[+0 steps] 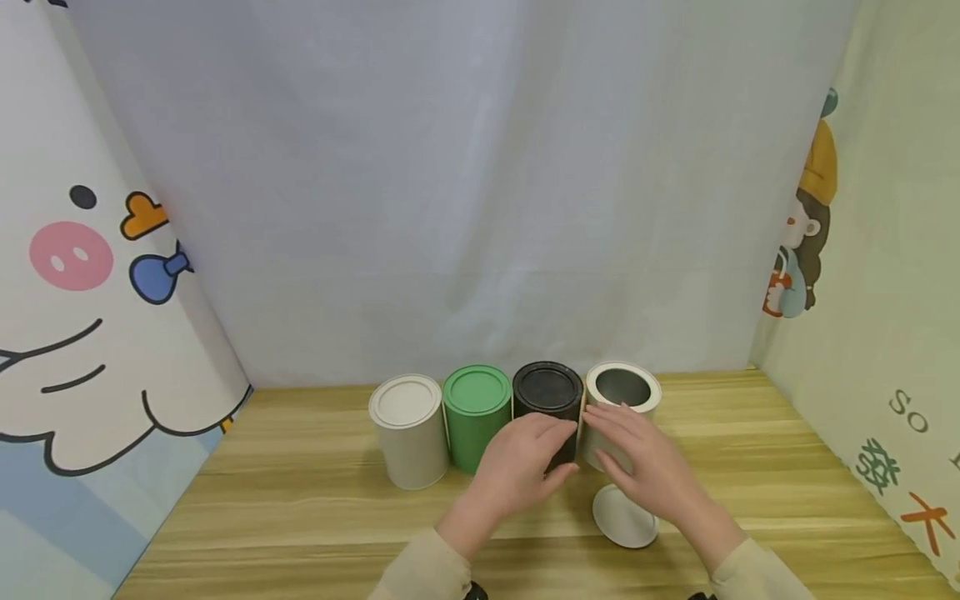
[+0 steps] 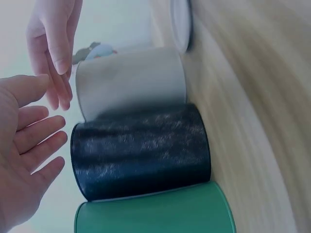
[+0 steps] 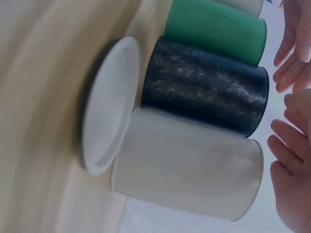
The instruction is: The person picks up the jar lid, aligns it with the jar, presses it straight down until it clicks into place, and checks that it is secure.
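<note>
My left hand (image 1: 519, 460) hovers in front of the black can (image 1: 548, 386), fingers loosely extended and holding nothing. Near the open white can (image 1: 598, 433), my right hand (image 1: 641, 458) is also relaxed and bare, its fingertips overlapping the can's front in the head view. The two hands face each other, thumbs toward the middle. That white can has no lid on, and its dark inside shows. A round white lid (image 1: 625, 518) lies on the table just in front of it, partly under the right hand in the head view. The black can (image 2: 141, 151) is lidded.
A lidded green can (image 1: 477, 392) and a lidded white can (image 1: 407, 402) continue the row to the left. All stand upright, side by side, on a wood-grain table (image 1: 300, 500). A pale curtain (image 1: 480, 208) hangs behind, with printed cloths at both sides.
</note>
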Action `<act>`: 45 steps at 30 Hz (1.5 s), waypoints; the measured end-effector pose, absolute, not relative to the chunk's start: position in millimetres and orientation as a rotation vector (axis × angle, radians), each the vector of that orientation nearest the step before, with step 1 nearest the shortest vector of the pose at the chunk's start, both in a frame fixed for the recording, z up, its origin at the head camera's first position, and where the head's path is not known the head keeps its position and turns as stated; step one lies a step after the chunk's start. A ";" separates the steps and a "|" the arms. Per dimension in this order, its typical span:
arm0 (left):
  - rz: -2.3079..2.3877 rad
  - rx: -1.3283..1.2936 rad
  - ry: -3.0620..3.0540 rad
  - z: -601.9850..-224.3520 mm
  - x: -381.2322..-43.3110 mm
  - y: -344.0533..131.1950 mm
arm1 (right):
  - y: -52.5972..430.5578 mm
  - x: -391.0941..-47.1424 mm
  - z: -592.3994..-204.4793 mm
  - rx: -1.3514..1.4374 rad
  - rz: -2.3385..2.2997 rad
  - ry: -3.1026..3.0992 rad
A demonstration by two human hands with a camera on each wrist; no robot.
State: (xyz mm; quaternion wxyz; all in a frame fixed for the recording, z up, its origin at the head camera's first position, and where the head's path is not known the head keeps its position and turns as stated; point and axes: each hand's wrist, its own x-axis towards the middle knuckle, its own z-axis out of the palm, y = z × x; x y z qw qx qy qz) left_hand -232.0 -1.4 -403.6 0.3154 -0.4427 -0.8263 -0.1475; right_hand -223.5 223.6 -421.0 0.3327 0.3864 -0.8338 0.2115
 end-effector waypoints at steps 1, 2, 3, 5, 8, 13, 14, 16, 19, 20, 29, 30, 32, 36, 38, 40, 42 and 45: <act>-0.389 -1.172 -2.174 -404.9 -230.3 -0.4 | 224.6 -221.6 -421.8 1.011 0.555 -2.176; -0.391 -1.181 -2.171 -405.9 -228.6 0.7 | 225.6 -220.0 -423.0 1.015 0.560 -2.169; -0.389 -1.188 -2.173 -407.5 -226.9 1.8 | 226.9 -218.3 -424.3 1.015 0.560 -2.166; -0.393 -1.202 -2.185 -410.3 -223.5 4.0 | 229.9 -215.6 -428.0 1.022 0.559 -2.149; -0.386 -1.213 -2.230 -415.6 -219.2 6.7 | 234.8 -212.2 -434.2 1.035 0.556 -2.120; -0.361 -1.210 -2.335 -425.9 -213.8 11.0 | 245.0 -205.1 -443.9 1.040 0.574 -2.164; -0.362 -1.207 -2.356 -428.0 -212.8 11.9 | 247.0 -203.6 -445.4 1.041 0.580 -2.180; -0.376 -1.201 -2.395 -431.5 -210.9 13.7 | 250.3 -200.1 -447.3 1.037 0.583 -2.220; -0.392 -1.189 -2.443 -435.9 -208.5 16.7 | 255.1 -195.7 -450.5 1.030 0.578 -2.273; -0.392 -1.188 -2.454 -437.4 -208.1 17.6 | 256.7 -194.6 -451.7 1.026 0.568 -2.289; -0.368 -1.182 -2.573 -445.5 -208.0 24.8 | 268.8 -190.7 -462.1 1.032 0.545 -2.381; -0.369 -1.182 -2.583 -445.7 -208.2 25.9 | 269.9 -190.7 -463.1 1.034 0.548 -2.387; -0.385 -1.186 -2.603 -445.5 -208.4 28.3 | 272.4 -191.3 -465.4 1.042 0.548 -2.391; -0.421 -1.195 -2.629 -444.9 -208.7 33.9 | 278.0 -194.8 -470.6 1.082 0.561 -2.383; -0.434 -1.198 -2.633 -445.1 -209.0 36.8 | 281.4 -197.4 -473.1 1.106 0.568 -2.384; -0.435 -1.197 -2.635 -445.6 -209.4 39.4 | 285.0 -199.5 -475.1 1.120 0.574 -2.398; -0.430 -1.189 -2.642 -446.4 -209.9 41.9 | 289.2 -200.9 -477.0 1.130 0.579 -2.423; -0.407 -1.174 -2.670 -448.9 -211.0 44.9 | 295.4 -202.0 -479.6 1.135 0.583 -2.466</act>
